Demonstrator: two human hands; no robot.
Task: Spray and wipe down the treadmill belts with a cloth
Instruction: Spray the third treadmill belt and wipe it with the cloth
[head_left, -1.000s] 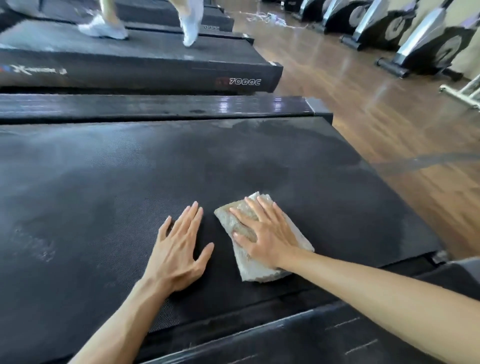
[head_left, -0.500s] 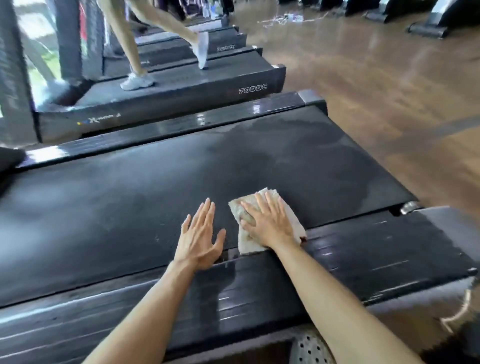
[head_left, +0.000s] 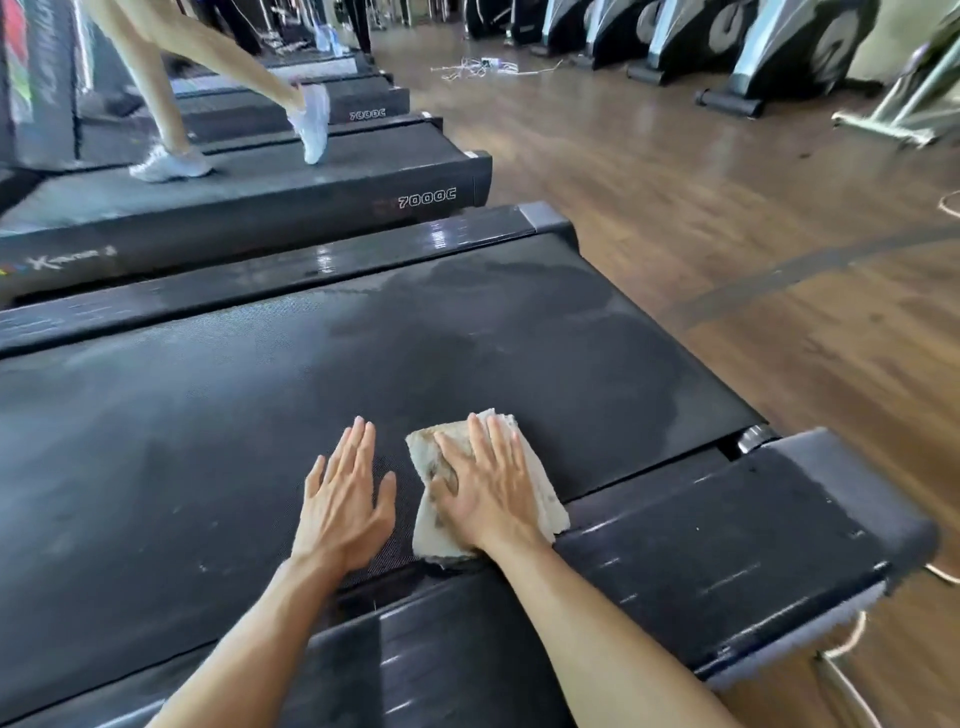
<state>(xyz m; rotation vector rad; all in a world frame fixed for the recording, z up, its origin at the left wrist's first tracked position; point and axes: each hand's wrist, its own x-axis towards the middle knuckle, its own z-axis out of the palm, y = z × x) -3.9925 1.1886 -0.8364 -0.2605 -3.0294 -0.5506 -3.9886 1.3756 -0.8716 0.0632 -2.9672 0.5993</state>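
Note:
The black treadmill belt (head_left: 260, 415) stretches across the view, with damp patches toward its far right end. A folded, soiled pale cloth (head_left: 540, 493) lies at the belt's near edge. My right hand (head_left: 483, 488) presses flat on the cloth with straight fingers. My left hand (head_left: 343, 499) rests flat on the bare belt just left of the cloth, fingers straight and together. No spray bottle is in view.
The treadmill's near side rail (head_left: 727, 545) runs under my forearms. On the neighbouring treadmill (head_left: 311, 197) a person's legs in white shoes (head_left: 171, 166) are running. Wooden floor (head_left: 727, 234) lies to the right, with exercise bikes (head_left: 779, 57) at the far right.
Both hands slid with the cloth from mid-belt back to its near edge, then edged slightly forward. The view shifted, and the runner's legs moved.

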